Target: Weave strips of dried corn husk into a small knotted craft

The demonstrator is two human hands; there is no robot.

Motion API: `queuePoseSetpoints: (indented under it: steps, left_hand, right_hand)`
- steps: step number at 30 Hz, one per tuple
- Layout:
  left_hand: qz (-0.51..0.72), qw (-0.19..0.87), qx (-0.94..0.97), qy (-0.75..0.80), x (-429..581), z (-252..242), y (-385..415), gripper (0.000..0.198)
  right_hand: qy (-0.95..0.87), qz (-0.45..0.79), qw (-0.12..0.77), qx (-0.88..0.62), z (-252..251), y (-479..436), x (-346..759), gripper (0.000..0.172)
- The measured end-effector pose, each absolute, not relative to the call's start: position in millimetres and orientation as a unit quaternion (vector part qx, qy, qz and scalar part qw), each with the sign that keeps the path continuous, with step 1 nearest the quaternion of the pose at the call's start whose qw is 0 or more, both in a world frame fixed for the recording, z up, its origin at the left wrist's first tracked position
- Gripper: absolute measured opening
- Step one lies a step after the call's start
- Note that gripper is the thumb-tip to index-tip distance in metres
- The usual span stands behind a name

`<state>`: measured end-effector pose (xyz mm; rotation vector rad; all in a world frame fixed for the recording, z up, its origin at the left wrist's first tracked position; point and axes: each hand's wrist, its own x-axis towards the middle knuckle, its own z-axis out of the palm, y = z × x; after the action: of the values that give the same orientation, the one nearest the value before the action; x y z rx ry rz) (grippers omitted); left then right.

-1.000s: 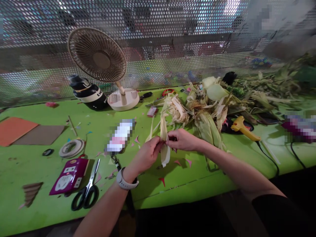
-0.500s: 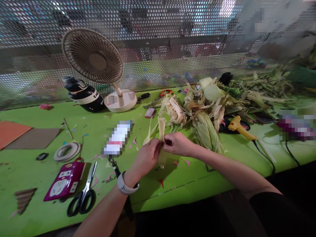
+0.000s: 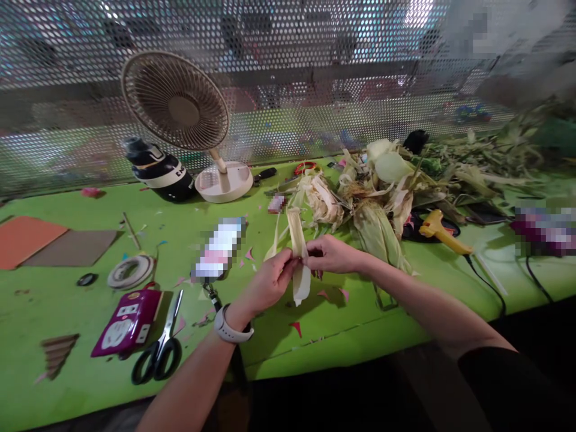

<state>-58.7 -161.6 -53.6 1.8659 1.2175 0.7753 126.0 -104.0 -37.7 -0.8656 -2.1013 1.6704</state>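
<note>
A pale strip of corn husk point(image 3: 296, 231) is pinched at its middle between both hands, one end upright and the other hanging toward the table. My left hand point(image 3: 269, 281), with a white watch on its wrist, grips the strip from the left. From the right, my right hand point(image 3: 330, 254) closes its fingertips on the same strip. Just beyond the hands lies a bundle of dried corn husks point(image 3: 321, 201), and a large green husk point(image 3: 378, 231) rests to the right of them.
On the green table point(image 3: 252, 354) lie black-handled scissors point(image 3: 159, 354), a purple packet point(image 3: 128, 324), a tape roll point(image 3: 130, 271) and a phone point(image 3: 220, 246). A fan point(image 3: 222, 180) and dark bottle point(image 3: 164, 177) stand behind. A yellow glue gun point(image 3: 443, 233) with a cord lies right.
The husk strip has tilted slightly, and its lower end now shows more broadly. Both hands keep hold of it, with small finger shifts. The whole view has shifted a little.
</note>
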Motion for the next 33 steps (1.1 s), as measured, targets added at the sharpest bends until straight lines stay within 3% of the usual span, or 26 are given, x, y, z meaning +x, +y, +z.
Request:
queuePoseSetpoints:
  steps: [7,16,21,26,33]
  left_hand:
    - [0.311,0.495,0.679,0.444,-64,-50,-161,0.023]
    - [0.266,0.507,0.708,0.414,-70,-54,-159,0.029]
    - [0.253,0.451,0.739,0.432,-68,-51,-160,0.025]
    - [0.231,0.344,0.772,0.481,-62,-53,-164,0.020]
    - [0.158,0.227,0.802,0.529,-56,-53,-166,0.015]
  right_hand:
    - [-0.718,0.617,0.166,-0.277,-34,-104,128,0.010]
    - [-0.748,0.602,0.111,-0.256,-37,-100,133,0.014]
    - [-0.750,0.598,0.104,-0.262,-38,-100,132,0.016]
    - [-0.845,0.422,0.113,-0.307,-35,-103,129,0.009]
    - [-0.921,0.185,0.089,-0.332,-38,-111,120,0.012]
